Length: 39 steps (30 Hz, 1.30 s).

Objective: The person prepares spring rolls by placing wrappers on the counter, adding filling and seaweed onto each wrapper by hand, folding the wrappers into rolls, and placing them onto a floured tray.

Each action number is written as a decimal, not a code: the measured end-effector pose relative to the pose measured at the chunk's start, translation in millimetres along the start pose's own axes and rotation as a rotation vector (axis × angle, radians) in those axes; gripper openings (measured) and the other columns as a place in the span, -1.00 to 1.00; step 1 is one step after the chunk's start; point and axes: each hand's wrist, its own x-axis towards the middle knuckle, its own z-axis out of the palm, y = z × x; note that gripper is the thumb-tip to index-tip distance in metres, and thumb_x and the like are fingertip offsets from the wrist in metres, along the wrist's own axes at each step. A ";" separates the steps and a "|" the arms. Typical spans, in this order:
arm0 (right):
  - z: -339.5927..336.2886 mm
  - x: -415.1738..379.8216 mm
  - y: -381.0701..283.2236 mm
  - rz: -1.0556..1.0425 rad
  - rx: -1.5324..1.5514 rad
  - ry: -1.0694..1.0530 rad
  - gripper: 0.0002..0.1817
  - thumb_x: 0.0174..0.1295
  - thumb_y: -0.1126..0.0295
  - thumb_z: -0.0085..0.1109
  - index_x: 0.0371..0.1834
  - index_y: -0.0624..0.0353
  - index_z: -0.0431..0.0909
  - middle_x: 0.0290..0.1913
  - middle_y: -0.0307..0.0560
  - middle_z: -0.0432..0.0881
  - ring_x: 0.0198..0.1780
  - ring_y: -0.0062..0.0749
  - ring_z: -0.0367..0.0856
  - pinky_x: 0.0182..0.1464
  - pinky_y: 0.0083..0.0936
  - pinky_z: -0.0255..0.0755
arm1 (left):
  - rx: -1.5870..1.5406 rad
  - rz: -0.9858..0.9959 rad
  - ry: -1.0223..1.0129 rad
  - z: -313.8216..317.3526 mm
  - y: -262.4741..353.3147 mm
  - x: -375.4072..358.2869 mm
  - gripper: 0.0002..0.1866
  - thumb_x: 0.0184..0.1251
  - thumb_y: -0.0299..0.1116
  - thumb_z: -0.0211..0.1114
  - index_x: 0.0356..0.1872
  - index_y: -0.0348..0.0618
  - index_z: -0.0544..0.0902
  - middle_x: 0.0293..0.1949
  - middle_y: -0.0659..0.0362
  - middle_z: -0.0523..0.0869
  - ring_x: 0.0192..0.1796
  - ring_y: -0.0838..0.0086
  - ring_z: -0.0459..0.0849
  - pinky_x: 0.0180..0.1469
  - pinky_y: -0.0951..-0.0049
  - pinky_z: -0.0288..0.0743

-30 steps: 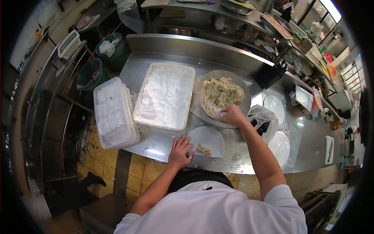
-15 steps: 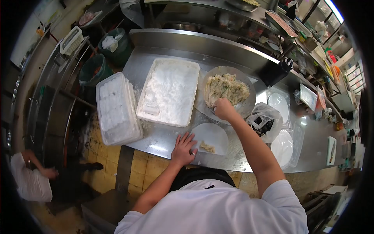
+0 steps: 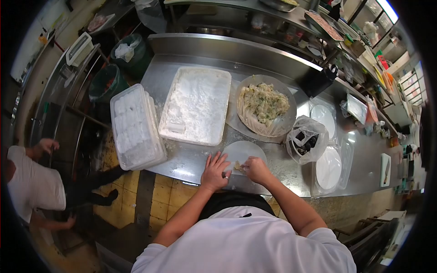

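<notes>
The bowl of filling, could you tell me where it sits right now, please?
In the head view, the bowl of filling sits on the steel counter, right of the floured tray and beyond the round wrapper.

white short-sleeved shirt, dark apron, ring on left hand [image 3: 215,172]

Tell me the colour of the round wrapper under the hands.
White: the round wrapper shows plainly in the head view.
</notes>
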 end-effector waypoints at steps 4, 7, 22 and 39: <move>-15.0 -21.1 -13.6 -0.071 -0.115 0.062 -0.73 0.23 0.54 0.29 -0.03 0.26 0.83 0.03 0.21 0.74 0.06 0.24 0.76 0.18 0.00 0.67 | -0.002 0.003 -0.001 -2.4 2.8 0.0 -0.60 0.27 -0.26 0.48 0.14 -0.03 0.79 0.52 0.05 0.65 0.66 0.02 0.44 0.75 -0.22 0.08; -6.9 -26.0 7.6 -0.040 -0.235 -0.061 -0.69 0.24 0.52 0.30 0.05 0.21 0.79 0.06 0.20 0.72 0.07 0.25 0.75 0.19 -0.01 0.67 | -0.011 -0.001 0.003 -3.4 4.1 1.6 -0.59 0.24 -0.27 0.50 0.14 -0.02 0.79 0.51 0.04 0.66 0.65 0.00 0.46 0.75 -0.22 0.09; -9.5 -61.7 38.4 0.066 0.047 0.411 -0.78 0.27 0.49 0.34 -0.08 0.23 0.86 -0.17 0.25 0.82 -0.09 0.21 0.81 0.07 -0.01 0.69 | 0.032 0.012 0.009 0.6 4.7 1.5 -0.59 0.24 -0.24 0.50 0.12 -0.06 0.80 0.51 0.01 0.67 0.63 -0.07 0.48 0.74 -0.24 0.09; -184.3 -26.6 151.2 0.486 -0.559 -0.273 -0.52 0.23 0.46 0.16 0.21 0.04 0.85 0.14 0.12 0.86 0.28 0.04 0.79 0.39 -0.16 0.63 | 0.051 0.008 0.011 4.2 1.6 -0.1 -0.59 0.24 -0.23 0.49 0.10 -0.08 0.79 0.50 -0.03 0.67 0.62 -0.11 0.49 0.73 -0.25 0.10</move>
